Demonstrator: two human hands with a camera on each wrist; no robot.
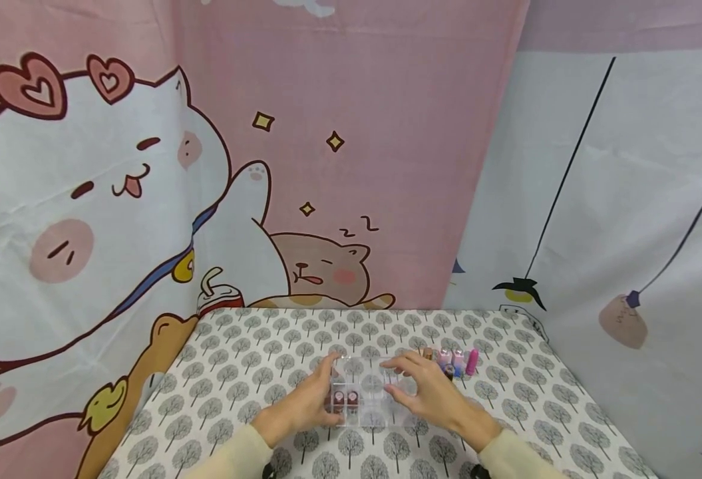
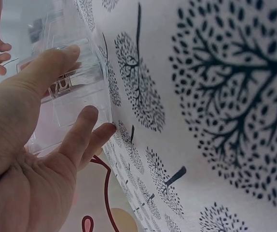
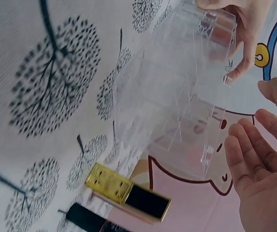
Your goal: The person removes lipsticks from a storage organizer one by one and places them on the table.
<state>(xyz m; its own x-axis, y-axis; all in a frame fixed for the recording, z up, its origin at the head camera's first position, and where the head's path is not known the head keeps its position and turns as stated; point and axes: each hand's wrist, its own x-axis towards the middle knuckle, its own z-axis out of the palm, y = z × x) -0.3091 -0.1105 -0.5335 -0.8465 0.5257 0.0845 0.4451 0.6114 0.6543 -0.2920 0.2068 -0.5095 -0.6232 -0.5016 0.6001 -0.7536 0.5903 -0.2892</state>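
A clear plastic organizer box (image 1: 371,416) with several compartments sits on the tree-patterned cloth. My left hand (image 1: 305,402) grips its left side, thumb at the near corner and fingers spread along the wall. Two dark red cosmetic items (image 1: 346,398) stand side by side in compartments near that hand; reflections in the plastic blur their details. Over the right part of the box hovers my right hand (image 1: 434,396), fingers loosely bent and holding nothing. In the right wrist view its fingertips (image 3: 232,140) are apart from the clear wall.
Behind the right hand stand small pink-and-blue items (image 1: 452,359) and a bright pink tube (image 1: 473,361). A gold-and-black lipstick tube (image 3: 129,192) and a black-capped item (image 3: 86,217) are close to the box's right side. Printed cloth backdrops (image 1: 386,166) hang behind the table.
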